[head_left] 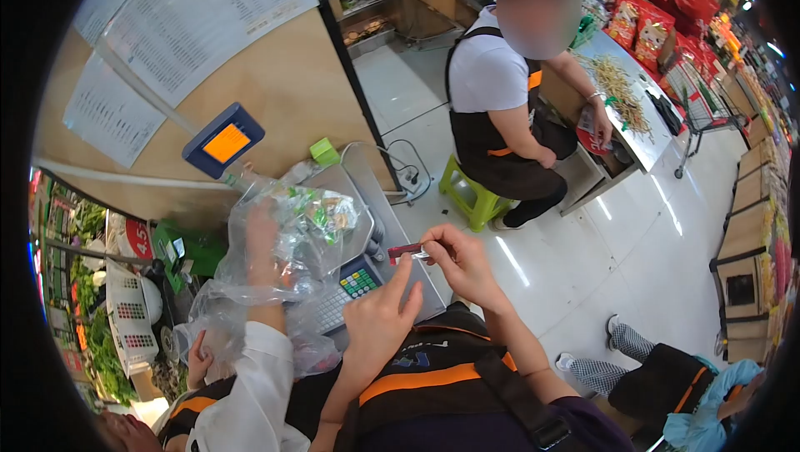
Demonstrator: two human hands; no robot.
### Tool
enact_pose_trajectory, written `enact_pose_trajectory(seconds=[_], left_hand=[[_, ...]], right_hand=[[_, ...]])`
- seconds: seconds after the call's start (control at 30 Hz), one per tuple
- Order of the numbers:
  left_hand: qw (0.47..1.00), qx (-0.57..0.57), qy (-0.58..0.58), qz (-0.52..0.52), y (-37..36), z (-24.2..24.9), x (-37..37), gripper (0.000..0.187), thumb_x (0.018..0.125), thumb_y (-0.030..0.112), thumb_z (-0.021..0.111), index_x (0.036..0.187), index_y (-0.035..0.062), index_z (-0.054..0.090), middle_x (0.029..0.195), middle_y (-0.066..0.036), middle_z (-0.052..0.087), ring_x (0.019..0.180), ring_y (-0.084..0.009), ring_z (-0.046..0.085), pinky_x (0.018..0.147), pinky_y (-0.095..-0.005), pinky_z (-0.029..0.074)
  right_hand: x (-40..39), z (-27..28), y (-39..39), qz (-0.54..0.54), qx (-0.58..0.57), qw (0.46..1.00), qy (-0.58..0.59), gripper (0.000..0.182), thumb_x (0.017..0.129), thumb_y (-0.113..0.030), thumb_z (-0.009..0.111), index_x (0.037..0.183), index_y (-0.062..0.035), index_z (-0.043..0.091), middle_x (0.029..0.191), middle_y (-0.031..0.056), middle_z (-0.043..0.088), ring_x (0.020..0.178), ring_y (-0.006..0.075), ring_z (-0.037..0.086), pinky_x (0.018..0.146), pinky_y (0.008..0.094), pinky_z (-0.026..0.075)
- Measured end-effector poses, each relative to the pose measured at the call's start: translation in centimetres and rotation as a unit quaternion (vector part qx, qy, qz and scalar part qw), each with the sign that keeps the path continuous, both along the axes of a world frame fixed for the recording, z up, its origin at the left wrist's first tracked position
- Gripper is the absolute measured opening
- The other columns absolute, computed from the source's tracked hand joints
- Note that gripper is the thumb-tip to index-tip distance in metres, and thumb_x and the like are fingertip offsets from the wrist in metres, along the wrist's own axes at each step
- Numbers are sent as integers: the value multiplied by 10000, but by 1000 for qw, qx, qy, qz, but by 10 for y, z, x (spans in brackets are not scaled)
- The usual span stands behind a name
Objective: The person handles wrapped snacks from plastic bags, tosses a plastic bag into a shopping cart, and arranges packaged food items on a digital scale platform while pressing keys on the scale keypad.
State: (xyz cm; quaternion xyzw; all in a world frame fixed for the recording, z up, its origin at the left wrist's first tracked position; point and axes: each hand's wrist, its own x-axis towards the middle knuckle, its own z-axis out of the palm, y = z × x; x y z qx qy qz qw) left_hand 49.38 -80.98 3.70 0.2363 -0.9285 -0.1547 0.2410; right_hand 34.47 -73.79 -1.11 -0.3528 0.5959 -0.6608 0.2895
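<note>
Hands: two of mine, both raised over the front edge of the scale (371, 202).
Left hand (379, 319): palm away from me, forefinger stretched up to touch the strip (406, 251); the other fingers are loosely curled and hold nothing.
Right hand (460, 264): thumb and forefinger pinch the right end of the strip, wrist bent inward, forearm running down to my apron (433, 377).
Strip: one, small, dark red with a pale end, held level in the air just above the scale's front right corner, between my two hands.
Keypad (359, 283): one, with coloured keys, at the scale's front edge, right under my left forefinger.
Bag (292, 235): one clear plastic bag with green packets inside, lying on the scale's left half.
Other hand (261, 244): one, a person in a white sleeve reaching up from the lower left, flat against the bag.
Display (223, 140): one blue box with an orange screen, above the scale's far left corner.
Seated person (500, 110): one, in a dark apron on a green stool (468, 198), well apart from the scale.
</note>
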Motion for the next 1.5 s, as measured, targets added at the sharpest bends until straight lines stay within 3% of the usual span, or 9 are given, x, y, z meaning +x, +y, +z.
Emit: enact_pose_trajectory(seconds=[0.17,0.33,0.43,0.57,0.67,0.77,0.9,1.2,1.5], left_hand=[[999,-5,-30,-29,-1,-3,-16,377,799,222,667,1145,76,639,532,-58,579,426,-228,565,416,-349,421],[997,-11,-17,-74,0,-16,-43,371,818,256,650,1133,61,636,516,-63,574,409,-242,564,404,-362,418],[990,45,-84,-107,6,-13,-59,296,823,213,644,1097,104,663,587,-81,619,487,-249,604,462,-354,444],[907,156,-138,-365,28,-28,-58,303,887,317,578,1160,190,620,761,-96,664,711,-298,649,595,-382,507],[843,162,-226,-462,42,-30,-54,346,897,361,564,1169,149,596,827,-120,663,746,-319,645,625,-396,517],[812,154,-326,-459,45,-34,-51,394,911,388,535,1210,135,576,1001,-144,656,871,-328,633,709,-411,513],[830,136,-304,-447,45,-35,-50,391,910,368,539,1191,98,574,969,-159,652,875,-347,622,736,-420,504],[841,148,-270,-446,46,-32,-46,350,901,308,561,1157,70,564,908,-163,644,858,-342,616,724,-426,491],[846,128,-249,-453,45,-33,-44,352,910,344,549,1102,50,579,857,-129,648,786,-316,632,698,-392,500]], right_hand=[[-9,-5,6,-29,8,999,15,94,930,-81,540,954,2,576,731,44,592,644,84,556,582,232,456],[-23,-32,15,-72,-9,995,-66,115,945,-100,533,961,8,567,775,17,590,691,77,553,620,230,471],[-35,-54,22,-103,-36,984,-139,125,943,-115,542,960,5,574,790,25,610,688,77,564,622,229,480],[-55,-67,32,-202,-46,956,-206,134,931,-126,569,938,8,578,780,48,631,677,87,587,600,230,483],[-72,-69,42,-315,-69,920,-224,154,923,-144,590,889,5,572,748,57,632,638,93,591,567,229,479],[-90,-68,54,-400,-68,897,-178,163,914,-149,605,856,-1,566,733,53,631,623,80,574,560,217,462],[-115,-67,62,-464,-80,871,-141,171,925,-184,598,880,-26,550,766,55,648,635,69,562,569,210,443],[-125,-58,66,-463,-55,869,-164,168,912,-190,605,876,-33,557,757,57,655,622,63,553,555,206,435],[-96,-69,62,-249,34,948,-196,145,880,-170,609,815,-44,581,646,-30,537,574,36,466,516,190,352]])
